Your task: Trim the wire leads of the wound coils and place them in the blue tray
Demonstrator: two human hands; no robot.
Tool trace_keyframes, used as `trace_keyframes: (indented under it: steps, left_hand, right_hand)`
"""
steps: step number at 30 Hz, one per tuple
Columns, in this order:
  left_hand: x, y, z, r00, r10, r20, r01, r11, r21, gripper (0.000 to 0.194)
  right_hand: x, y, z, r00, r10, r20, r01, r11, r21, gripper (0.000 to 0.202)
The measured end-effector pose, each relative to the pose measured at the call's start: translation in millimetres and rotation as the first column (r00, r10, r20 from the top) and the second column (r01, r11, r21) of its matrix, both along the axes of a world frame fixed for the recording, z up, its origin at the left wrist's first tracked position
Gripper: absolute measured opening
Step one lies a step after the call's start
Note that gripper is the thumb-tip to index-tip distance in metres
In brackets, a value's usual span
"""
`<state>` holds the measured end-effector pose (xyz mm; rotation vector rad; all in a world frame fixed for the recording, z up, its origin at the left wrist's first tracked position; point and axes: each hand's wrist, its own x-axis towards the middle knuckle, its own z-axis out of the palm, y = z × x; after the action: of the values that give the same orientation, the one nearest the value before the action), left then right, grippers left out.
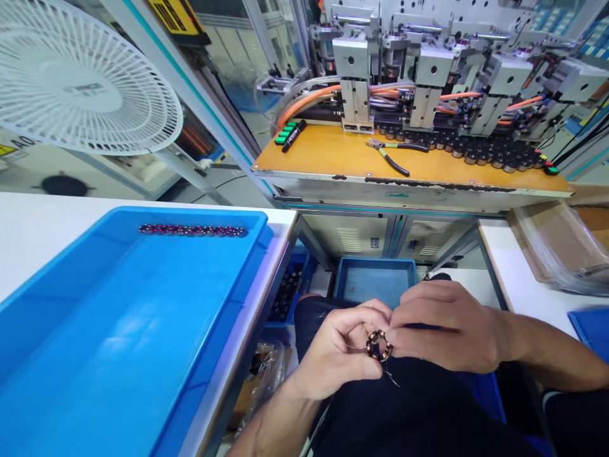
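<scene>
A small ring-shaped wound stator [379, 346] with copper coils around its rim is held over my lap. My left hand [340, 349] is closed on it, with the thumb along its lower edge and the fingers behind. Thin loose wire ends [392, 377] stick out below the ring and to its left. My right hand [440, 327] is closed in a pinch at the ring's right edge. Its fingertips touch the stator there; whether they also grip a wire is hidden.
On my left a large blue tray [200, 330] holds a row of wound stators [193, 230]. Ahead, an orange machine table [323, 152] carries cutting pliers [392, 152], a black marker [294, 136] and many dark cylindrical parts [495, 151]. A white fan [90, 82] stands left; a blue bin [373, 282] sits below.
</scene>
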<state>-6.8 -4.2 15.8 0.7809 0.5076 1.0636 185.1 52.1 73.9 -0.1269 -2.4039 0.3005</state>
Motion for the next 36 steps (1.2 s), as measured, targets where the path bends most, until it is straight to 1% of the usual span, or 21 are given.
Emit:
trace_keyframes:
  steps: [3, 4, 6, 9, 12, 15, 18, 20, 22, 23, 24, 26, 28, 29, 31, 36]
  left_hand:
    - [-1, 0, 1.1, 1.0, -0.004, 0.01, 0.004, 1.0, -0.015, 0.033]
    - [-1, 0, 1.1, 1.0, -0.007, 0.01, 0.007, 1.0, -0.016, 0.033]
    - [-1, 0, 0.4, 1.0, -0.005, 0.001, 0.005, 1.0, -0.003, 0.032]
    - [-1, 1, -1.3, 0.999, 0.034, -0.038, -0.032, 0.998, 0.044, 0.033]
    - [0, 3, -2.5, 0.987, 0.134, -0.093, -0.121, 0.984, 0.129, 0.034]
    - [0, 3, -3.6, 0.957, 0.248, -0.15, -0.206, 0.946, 0.249, 0.032]
    - [0, 3, -4.9, 0.922, 0.344, -0.178, -0.256, 0.886, 0.385, 0.031]
    - [1, 3, -5.3, 0.897, 0.4, -0.186, -0.276, 0.838, 0.471, 0.033]
    - [2, 2, -4.9, 0.877, 0.442, -0.19, -0.293, 0.803, 0.518, 0.037]
    - [2, 2, -4.4, 0.87, 0.452, -0.2, -0.299, 0.804, 0.515, 0.04]
    - [1, 2, -3.9, 0.865, 0.45, -0.22, -0.298, 0.816, 0.495, 0.044]
    - [-2, 1, -3.0, 0.871, 0.404, -0.281, -0.262, 0.864, 0.43, 0.046]
    - [-5, 0, -2.7, 0.883, 0.319, -0.343, -0.191, 0.914, 0.359, 0.038]
    - [-6, -1, -2.8, 0.889, 0.284, -0.36, -0.161, 0.929, 0.334, 0.032]
    - [-7, -3, -3.5, 0.896, 0.262, -0.358, -0.151, 0.939, 0.309, 0.024]
    - [-1, -6, -5.3, 0.918, 0.301, -0.258, -0.215, 0.925, 0.312, 0.024]
  right_hand:
    - [1, 2, 0.9, 0.999, 0.024, 0.033, -0.024, 1.0, 0.002, 0.02]
    - [2, 2, 0.5, 0.999, 0.035, 0.037, -0.035, 0.999, 0.006, 0.022]
    - [2, 2, -2.7, 0.999, 0.036, 0.018, -0.036, 0.999, 0.02, 0.019]
    - [0, -2, -12.5, 0.996, -0.029, -0.083, 0.03, 0.999, 0.023, 0.007]
    - [-5, -10, -22.7, 0.973, -0.123, -0.193, 0.116, 0.992, -0.048, 0.005]
    - [-11, -20, -27.8, 0.941, -0.24, -0.24, 0.197, 0.962, -0.19, 0.007]
    - [-17, -29, -30.4, 0.901, -0.344, -0.265, 0.249, 0.909, -0.335, 0.01]
    - [-20, -33, -33.0, 0.881, -0.383, -0.277, 0.259, 0.882, -0.394, 0.01]
    - [-22, -34, -35.9, 0.87, -0.394, -0.297, 0.255, 0.874, -0.413, 0.01]
    - [-22, -34, -37.2, 0.867, -0.392, -0.306, 0.251, 0.876, -0.411, 0.01]
    - [-22, -33, -38.3, 0.867, -0.388, -0.313, 0.249, 0.882, -0.401, 0.01]
    - [-21, -31, -39.2, 0.872, -0.37, -0.321, 0.243, 0.896, -0.373, 0.01]
    - [-20, -29, -39.0, 0.875, -0.364, -0.318, 0.249, 0.903, -0.349, 0.009]
    - [-19, -28, -38.7, 0.876, -0.365, -0.315, 0.256, 0.905, -0.339, 0.009]
    - [-18, -28, -38.1, 0.871, -0.378, -0.314, 0.277, 0.905, -0.322, 0.01]
    - [-19, -29, -39.0, 0.842, -0.444, -0.308, 0.359, 0.885, -0.296, 0.011]
